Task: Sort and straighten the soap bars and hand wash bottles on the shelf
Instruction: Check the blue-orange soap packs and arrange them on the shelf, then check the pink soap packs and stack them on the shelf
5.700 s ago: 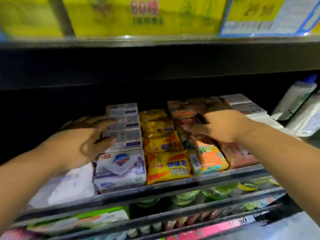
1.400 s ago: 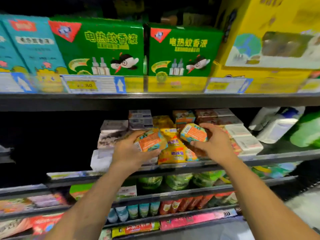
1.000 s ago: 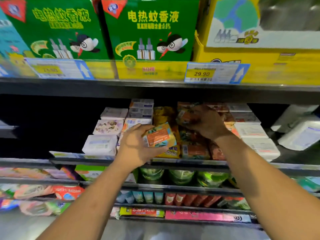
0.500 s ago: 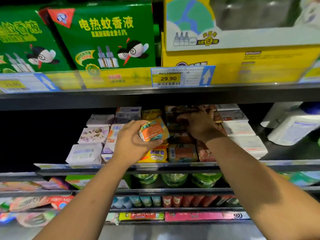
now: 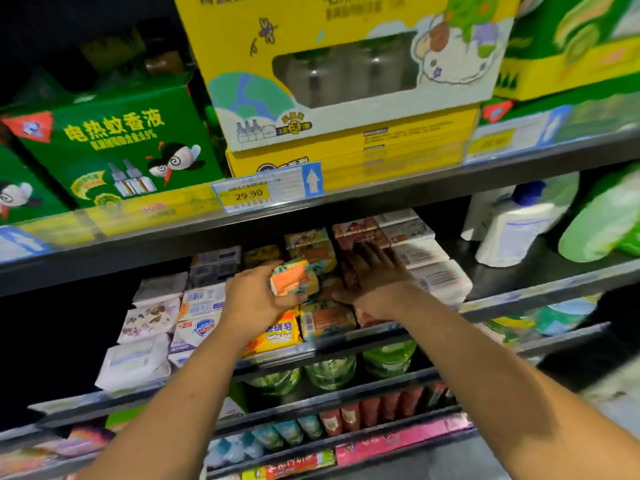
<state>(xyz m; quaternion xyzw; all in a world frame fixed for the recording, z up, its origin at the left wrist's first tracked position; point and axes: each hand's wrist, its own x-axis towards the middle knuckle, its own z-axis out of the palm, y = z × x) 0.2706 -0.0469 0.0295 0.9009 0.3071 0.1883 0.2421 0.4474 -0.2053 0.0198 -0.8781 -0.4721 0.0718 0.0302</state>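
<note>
On the shelf point(image 5: 519, 296), my left hand point(image 5: 254, 304) is gripping an orange bar point(image 5: 294, 280), my right hand point(image 5: 375, 280) lying flat-fingered on brown bars point(image 5: 356, 233).

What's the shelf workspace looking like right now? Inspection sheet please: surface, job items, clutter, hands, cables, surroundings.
Surface: dark metal shelf, packed with rows of soap packs.
Job's things: orange soap bar lifted off the rows; yellow sulfur soap pack at the front edge; white bottle with a blue cap and green bottle at the shelf's right end.
Clutter: nothing seen.
Hands: left hand grips the orange soap bar; right hand lies flat, fingers straight, on the brown soap packs.
Cables: nothing seen.
Surroundings: green box and yellow box on the shelf above, price tag reading 29.90; pale green containers on the shelf below.
</note>
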